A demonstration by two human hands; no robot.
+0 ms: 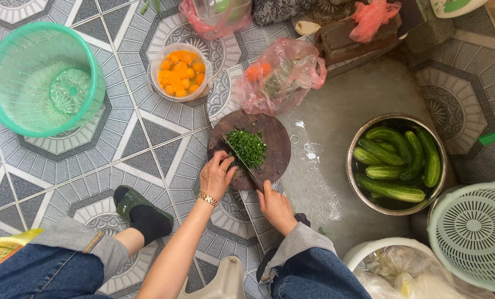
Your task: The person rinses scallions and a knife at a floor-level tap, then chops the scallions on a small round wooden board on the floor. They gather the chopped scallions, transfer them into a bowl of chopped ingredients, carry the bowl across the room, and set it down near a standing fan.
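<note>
In the middle of the frame, the knife is gripped by the right hand over the chopped herbs on the cutting board; the left hand, fingers curled, is pressed beside the blade for steadiness.

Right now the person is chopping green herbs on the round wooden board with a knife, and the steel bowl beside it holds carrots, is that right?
Not quite: in the head view the steel bowl holds cucumbers, not carrots. The rest stands.

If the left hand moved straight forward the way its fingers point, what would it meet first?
Most likely the chopped green herbs on the round cutting board, just beyond the left hand, though depth is unclear.
</note>
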